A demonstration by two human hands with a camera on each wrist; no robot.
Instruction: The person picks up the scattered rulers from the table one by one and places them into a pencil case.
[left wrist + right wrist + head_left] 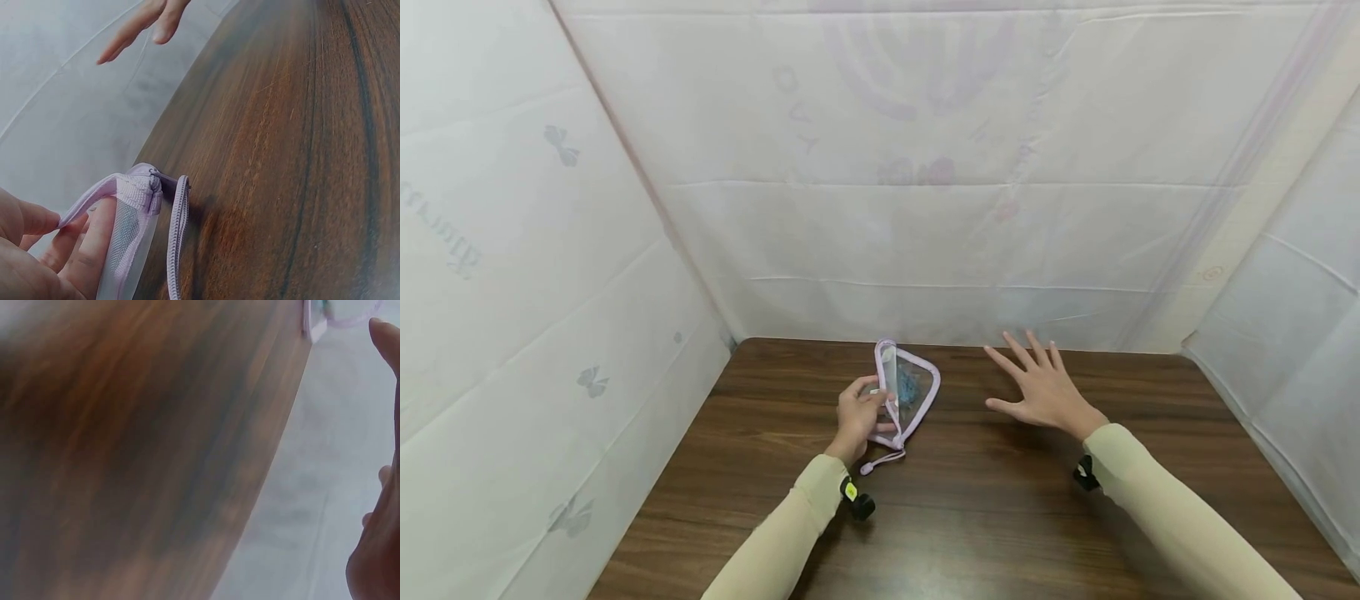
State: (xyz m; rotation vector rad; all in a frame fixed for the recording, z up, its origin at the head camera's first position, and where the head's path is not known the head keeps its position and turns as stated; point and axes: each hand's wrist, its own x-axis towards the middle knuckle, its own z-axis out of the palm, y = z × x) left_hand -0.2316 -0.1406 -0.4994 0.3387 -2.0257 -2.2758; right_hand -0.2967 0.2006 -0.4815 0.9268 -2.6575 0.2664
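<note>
My left hand (856, 414) pinches the edge of a small mesh zipper pouch (927, 395) with light purple trim. Something blue (907, 388) shows through the pouch's see-through side. A purple zipper-pull cord (880, 461) dangles from its lower corner. In the left wrist view, thumb and fingers grip the purple trim (94, 190), and the zipper (178, 237) curves out beside it. To the right of the pouch, my right hand (1043, 390) is held over the table with fingers spread and nothing in it; its thumb shows at the edge of the right wrist view.
A dark brown wooden table (992, 517) lies under both hands. White sheeting (925, 250) with faint prints rises behind the table's far edge, with more on the left and right sides. Each wrist wears a small black camera (861, 505).
</note>
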